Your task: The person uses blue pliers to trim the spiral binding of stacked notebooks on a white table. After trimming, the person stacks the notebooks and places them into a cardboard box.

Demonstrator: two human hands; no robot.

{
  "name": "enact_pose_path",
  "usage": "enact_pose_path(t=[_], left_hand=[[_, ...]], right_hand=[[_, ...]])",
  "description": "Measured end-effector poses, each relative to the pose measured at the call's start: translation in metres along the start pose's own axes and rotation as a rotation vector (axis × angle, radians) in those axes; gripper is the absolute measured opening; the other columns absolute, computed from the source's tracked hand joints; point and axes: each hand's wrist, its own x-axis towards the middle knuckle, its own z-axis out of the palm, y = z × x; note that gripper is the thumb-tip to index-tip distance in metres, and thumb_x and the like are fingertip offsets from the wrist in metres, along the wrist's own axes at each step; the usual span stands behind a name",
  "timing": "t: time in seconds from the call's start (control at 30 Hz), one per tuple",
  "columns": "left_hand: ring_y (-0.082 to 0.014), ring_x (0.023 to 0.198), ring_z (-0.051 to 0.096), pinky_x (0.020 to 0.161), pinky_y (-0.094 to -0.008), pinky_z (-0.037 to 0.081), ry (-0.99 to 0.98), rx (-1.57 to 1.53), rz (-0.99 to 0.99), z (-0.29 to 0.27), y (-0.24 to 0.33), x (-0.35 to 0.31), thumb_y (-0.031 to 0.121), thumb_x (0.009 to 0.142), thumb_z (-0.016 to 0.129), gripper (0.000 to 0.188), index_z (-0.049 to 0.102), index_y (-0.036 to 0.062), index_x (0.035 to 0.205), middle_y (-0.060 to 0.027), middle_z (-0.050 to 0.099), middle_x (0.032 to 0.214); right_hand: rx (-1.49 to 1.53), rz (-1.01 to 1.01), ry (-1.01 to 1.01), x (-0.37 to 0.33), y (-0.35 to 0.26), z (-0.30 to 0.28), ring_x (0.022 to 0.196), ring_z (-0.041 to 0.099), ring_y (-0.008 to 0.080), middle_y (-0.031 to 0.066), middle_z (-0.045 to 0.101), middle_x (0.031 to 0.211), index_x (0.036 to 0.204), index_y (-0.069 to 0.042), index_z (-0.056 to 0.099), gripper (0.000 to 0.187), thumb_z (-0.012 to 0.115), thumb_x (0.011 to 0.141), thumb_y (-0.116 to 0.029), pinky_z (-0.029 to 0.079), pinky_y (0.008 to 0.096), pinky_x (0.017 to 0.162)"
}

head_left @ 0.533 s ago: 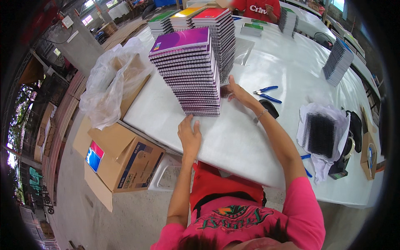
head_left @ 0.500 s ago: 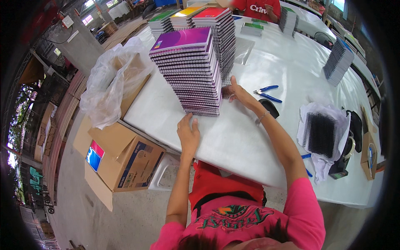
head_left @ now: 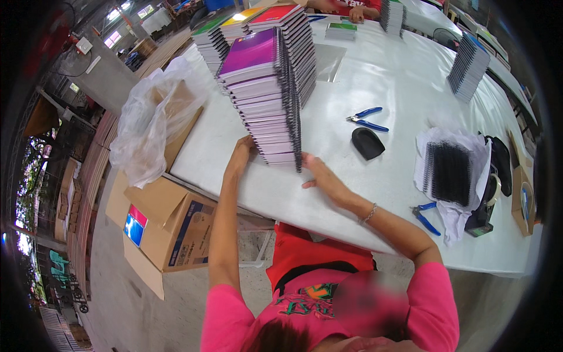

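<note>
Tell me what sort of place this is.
Probably a notebook-binding workshop: a tall stack of purple spiral-bound notebooks, a bundle of black coils and blue-handled pliers sit on one white table.

The purple notebook stack (head_left: 258, 97) has turned, its coils (head_left: 291, 108) now rightward. The left hand (head_left: 239, 155) is farther back, the right hand (head_left: 326, 180) nearer.

Left hand (head_left: 240, 156) has its fingertips hidden behind purple notebook stack (head_left: 263, 88), which also blocks part of red-topped stack (head_left: 304, 58), while co-worker in red (head_left: 370, 10) is cropped at top edge and pink shirt (head_left: 231, 320) is partly blurred out.
</note>
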Motion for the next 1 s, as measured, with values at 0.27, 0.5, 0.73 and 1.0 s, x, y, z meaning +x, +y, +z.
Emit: enact_pose_path(t=[0.27,0.5,0.73,1.0], left_hand=[[-0.0271,0.131,0.052,0.112,-0.0390,0.042,-0.019,-0.076,-0.148,0.006,0.030,0.019,0.034,0.108,0.038,0.055,0.040,0.0002,0.151,-0.0123,0.053,0.147],[-0.0213,0.116,0.058,0.098,-0.0363,0.044,0.232,-0.044,0.161,-0.029,0.057,0.020,0.046,0.105,0.040,0.058,0.058,0.0010,0.138,-0.0097,0.063,0.133],[-0.0161,0.108,0.056,0.098,-0.0336,0.038,0.770,-0.048,0.868,0.015,0.197,-0.090,0.049,0.108,0.036,0.057,0.063,0.0031,0.130,-0.0040,0.064,0.117],[-0.0388,0.124,0.055,0.107,-0.0475,0.041,-0.592,-0.881,1.073,0.154,0.228,-0.234,0.071,0.101,0.025,0.089,0.061,-0.0035,0.133,-0.0269,0.060,0.130]], right_hand=[[0.114,0.035,-0.044,-0.013,-0.008,0.052,0.150,0.023,0.0294,0.0191,0.011,0.166,0.159,0.003,0.010,0.086,0.034,0.105,-0.060,0.048,0.0369,0.105],[0.102,0.012,-0.184,-0.001,-0.006,0.062,0.150,0.026,0.0289,0.0178,0.006,0.168,0.160,0.003,0.002,0.087,0.036,0.106,-0.057,0.049,0.0349,0.103],[0.182,0.081,-0.305,0.016,-0.003,0.048,0.149,0.029,0.0284,0.0151,0.008,0.168,0.160,0.002,0.005,0.085,0.043,0.106,-0.050,0.049,0.0356,0.103],[-0.345,-0.234,0.047,0.021,-0.038,-0.001,0.095,0.061,0.0215,0.0154,0.051,0.141,0.143,-0.005,0.050,0.051,0.064,0.098,-0.025,0.054,0.0346,0.087]])
